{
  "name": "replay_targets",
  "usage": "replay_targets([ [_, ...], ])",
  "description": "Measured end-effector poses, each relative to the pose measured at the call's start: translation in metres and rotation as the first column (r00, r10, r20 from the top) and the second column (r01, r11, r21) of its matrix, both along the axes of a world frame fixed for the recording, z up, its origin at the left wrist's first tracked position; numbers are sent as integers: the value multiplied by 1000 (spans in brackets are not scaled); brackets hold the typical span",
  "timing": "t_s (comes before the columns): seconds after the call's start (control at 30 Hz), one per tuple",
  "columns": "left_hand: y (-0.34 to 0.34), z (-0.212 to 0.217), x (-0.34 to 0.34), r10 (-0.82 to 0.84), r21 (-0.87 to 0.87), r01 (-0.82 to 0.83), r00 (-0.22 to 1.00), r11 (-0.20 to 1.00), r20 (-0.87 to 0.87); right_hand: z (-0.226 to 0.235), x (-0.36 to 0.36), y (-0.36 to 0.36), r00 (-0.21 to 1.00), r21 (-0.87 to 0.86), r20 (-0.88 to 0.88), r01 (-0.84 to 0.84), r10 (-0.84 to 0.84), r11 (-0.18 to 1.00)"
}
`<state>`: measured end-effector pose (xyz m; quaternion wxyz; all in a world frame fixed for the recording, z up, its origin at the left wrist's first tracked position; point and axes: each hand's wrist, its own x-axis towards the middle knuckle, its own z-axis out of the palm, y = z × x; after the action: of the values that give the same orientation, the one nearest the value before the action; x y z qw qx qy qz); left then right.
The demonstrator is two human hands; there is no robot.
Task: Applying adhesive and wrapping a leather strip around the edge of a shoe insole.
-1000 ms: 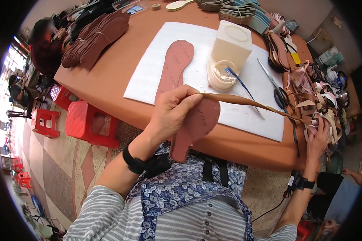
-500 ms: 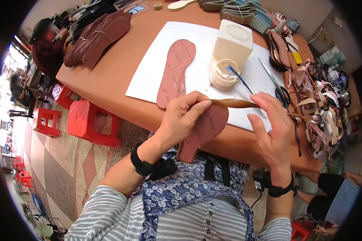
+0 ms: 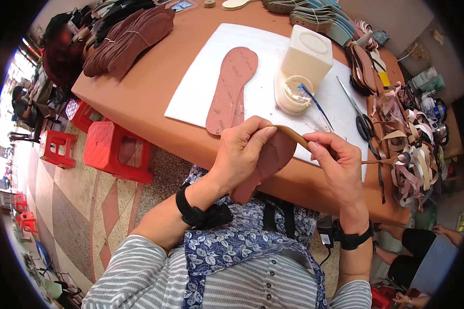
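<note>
My left hand (image 3: 242,152) grips a reddish-brown shoe insole (image 3: 265,165) held over the table's near edge. A tan strap (image 3: 296,136) runs from the insole's top toward the right, and my right hand (image 3: 335,165) pinches it close to the insole. The strap's far end trails to the pile of straps (image 3: 412,149) at the right. A second brown insole (image 3: 231,90) lies flat on the white sheet (image 3: 201,98) just beyond my hands.
A white block container (image 3: 307,54) and a round glue pot with a blue-handled brush (image 3: 294,95) stand on the sheet. Scissors (image 3: 363,121) lie to the right. Stacks of brown soles (image 3: 129,38) sit far left. Red stools (image 3: 111,152) stand below the orange table (image 3: 139,98). Another person sits low right.
My right hand has come in from the strap pile at the right and slid along the strap until it pinches it next to the insole. My left hand kept its hold.
</note>
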<state>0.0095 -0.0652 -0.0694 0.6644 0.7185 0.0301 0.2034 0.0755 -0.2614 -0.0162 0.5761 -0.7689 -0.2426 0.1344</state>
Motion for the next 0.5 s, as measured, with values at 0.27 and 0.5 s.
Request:
replay_targets([
  [0.27, -1, 0, 3, -60, -194, 53, 998, 980, -29, -12, -1, -2, 993, 53, -112, 29, -23, 998],
  [0.5, -11, -4, 10, -61, -398, 59, 998, 916, 7, -13, -2, 6, 986, 92, -154, 84, -70, 992],
])
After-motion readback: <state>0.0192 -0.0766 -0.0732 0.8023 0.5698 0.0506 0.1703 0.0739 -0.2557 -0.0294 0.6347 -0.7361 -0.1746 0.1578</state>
